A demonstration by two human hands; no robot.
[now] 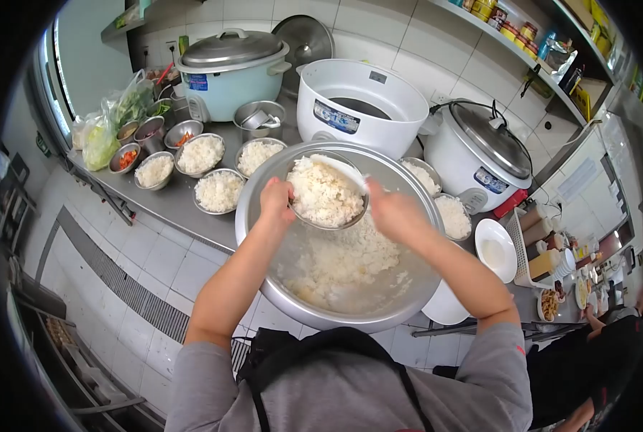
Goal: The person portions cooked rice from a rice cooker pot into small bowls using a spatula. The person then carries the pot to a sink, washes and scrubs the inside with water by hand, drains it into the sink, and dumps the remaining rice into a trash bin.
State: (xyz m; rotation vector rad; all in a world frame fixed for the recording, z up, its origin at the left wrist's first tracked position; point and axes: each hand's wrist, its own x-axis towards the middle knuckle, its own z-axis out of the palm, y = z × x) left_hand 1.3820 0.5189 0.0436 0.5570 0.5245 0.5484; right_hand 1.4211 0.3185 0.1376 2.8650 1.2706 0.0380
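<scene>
My left hand [277, 201] is closed on the rim of a metal bowl [336, 227] heaped with white rice [321, 194]. In my right hand [397, 214], slightly blurred, is the handle of a white rice paddle [341, 170]. The paddle's blade lies against the top of the heaped rice, toward the bowl's far edge. Both hands are over a large round metal pot [246, 216]. Loose rice [346, 259] covers part of the pot's bottom.
Several filled rice bowls [201, 154] stand left of the pot, others [451, 216] to its right. Behind are a blue rice cooker [228, 86], an open white cooker shell [364, 133] and a lidded white cooker [472, 158]. A person [602, 345] stands at far right.
</scene>
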